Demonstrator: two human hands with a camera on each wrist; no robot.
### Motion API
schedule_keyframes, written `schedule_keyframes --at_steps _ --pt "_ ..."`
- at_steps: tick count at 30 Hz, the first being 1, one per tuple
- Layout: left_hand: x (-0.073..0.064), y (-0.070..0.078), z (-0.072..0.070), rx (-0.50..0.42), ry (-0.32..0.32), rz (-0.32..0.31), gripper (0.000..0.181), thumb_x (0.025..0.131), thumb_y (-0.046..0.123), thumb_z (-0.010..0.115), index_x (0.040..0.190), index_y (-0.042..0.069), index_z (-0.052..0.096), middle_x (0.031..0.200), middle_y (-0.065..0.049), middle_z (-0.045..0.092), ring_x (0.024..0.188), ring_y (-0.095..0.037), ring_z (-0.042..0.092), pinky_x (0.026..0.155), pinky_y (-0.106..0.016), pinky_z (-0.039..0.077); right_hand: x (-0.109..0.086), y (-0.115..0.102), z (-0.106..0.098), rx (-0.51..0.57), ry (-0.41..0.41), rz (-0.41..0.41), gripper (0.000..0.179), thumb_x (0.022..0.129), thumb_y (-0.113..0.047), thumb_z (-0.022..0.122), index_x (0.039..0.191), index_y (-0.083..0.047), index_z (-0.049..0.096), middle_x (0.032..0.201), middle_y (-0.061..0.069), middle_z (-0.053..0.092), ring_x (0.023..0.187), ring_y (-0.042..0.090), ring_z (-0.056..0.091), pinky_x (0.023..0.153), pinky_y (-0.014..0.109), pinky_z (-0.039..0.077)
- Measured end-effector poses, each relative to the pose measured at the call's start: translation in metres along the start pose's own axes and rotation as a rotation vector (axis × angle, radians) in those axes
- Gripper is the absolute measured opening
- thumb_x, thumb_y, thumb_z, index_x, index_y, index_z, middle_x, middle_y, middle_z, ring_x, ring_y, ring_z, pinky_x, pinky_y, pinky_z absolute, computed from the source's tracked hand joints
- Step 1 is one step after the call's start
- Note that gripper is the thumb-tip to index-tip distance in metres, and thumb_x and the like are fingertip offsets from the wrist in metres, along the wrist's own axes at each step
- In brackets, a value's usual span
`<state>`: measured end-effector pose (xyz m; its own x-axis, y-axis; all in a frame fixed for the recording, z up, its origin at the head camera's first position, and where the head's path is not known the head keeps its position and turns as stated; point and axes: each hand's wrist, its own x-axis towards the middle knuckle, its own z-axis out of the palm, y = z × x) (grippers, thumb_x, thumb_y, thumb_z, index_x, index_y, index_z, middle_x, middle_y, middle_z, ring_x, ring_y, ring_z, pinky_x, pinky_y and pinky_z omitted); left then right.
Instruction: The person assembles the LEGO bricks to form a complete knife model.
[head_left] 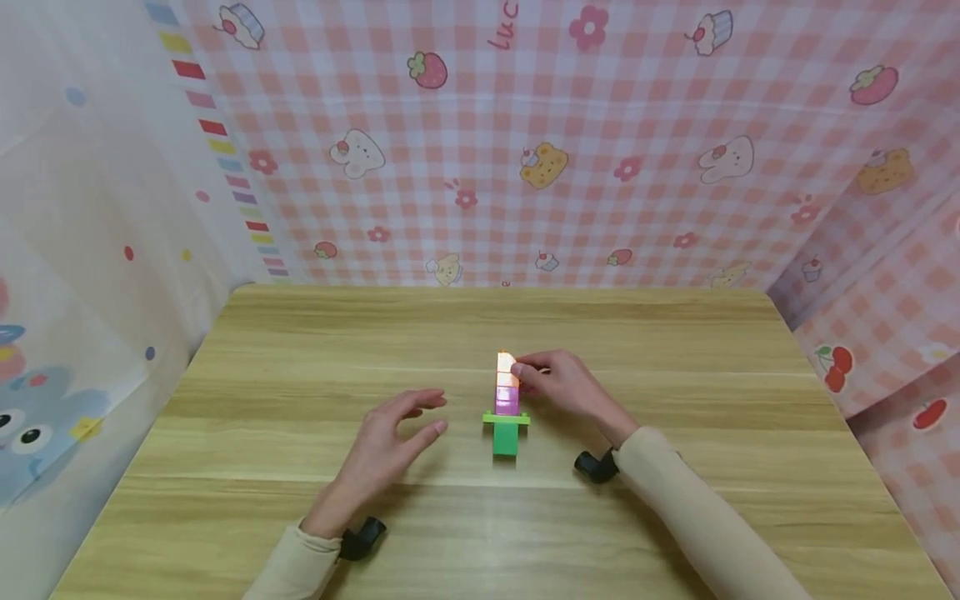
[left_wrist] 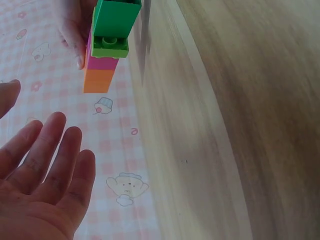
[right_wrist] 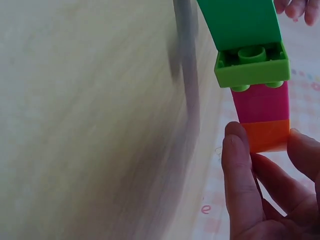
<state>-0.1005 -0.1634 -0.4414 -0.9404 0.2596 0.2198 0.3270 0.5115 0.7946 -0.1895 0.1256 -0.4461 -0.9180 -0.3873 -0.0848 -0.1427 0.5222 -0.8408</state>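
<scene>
A sword-shaped build of toy building bricks runs from an orange end (head_left: 507, 377) through a magenta brick (head_left: 507, 401) and a lime crosspiece (head_left: 506, 419) to a green brick (head_left: 506, 439). My right hand (head_left: 566, 383) pinches the orange end between thumb and fingers. Seen from the right wrist, the orange brick (right_wrist: 269, 135) sits between the fingertips, and the lime piece (right_wrist: 252, 67) shows its hollow underside. To the left of the build, apart from it, my left hand (head_left: 386, 433) holds nothing, its fingers spread and slightly bent. The left wrist view shows its palm (left_wrist: 40, 210).
Beneath both hands is a wood-grain table (head_left: 300, 350). A pink checked cloth (head_left: 495, 125) with cartoon prints hangs behind its far edge, and a white printed cloth (head_left: 97, 208) hangs at the left. Each wrist wears a black camera mount (head_left: 363, 538).
</scene>
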Motion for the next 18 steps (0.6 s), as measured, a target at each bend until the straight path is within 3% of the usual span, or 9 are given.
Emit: schedule_keyframes --at_steps 12,18 --pt "-0.002 -0.002 -0.001 -0.001 -0.023 0.011 0.040 0.096 0.016 0.076 0.131 0.002 0.066 0.124 -0.005 0.073 0.116 -0.024 0.066 0.100 -0.045 0.055 0.010 0.006 0.000 0.151 -0.094 0.097 0.039 0.108 -0.024 0.059 0.129 0.009 0.066 0.111 0.016 0.074 0.098 0.023 0.073 0.086 0.034 0.061" --pt "-0.002 -0.004 -0.002 0.003 -0.024 0.015 0.039 0.096 0.017 0.076 0.131 0.003 0.067 0.125 -0.005 0.073 0.116 -0.025 0.066 0.100 -0.046 0.055 0.012 0.008 0.002 0.174 -0.113 0.139 0.037 0.108 -0.022 0.059 0.128 0.009 0.067 0.112 0.016 0.073 0.095 0.023 0.071 0.087 0.034 0.061"
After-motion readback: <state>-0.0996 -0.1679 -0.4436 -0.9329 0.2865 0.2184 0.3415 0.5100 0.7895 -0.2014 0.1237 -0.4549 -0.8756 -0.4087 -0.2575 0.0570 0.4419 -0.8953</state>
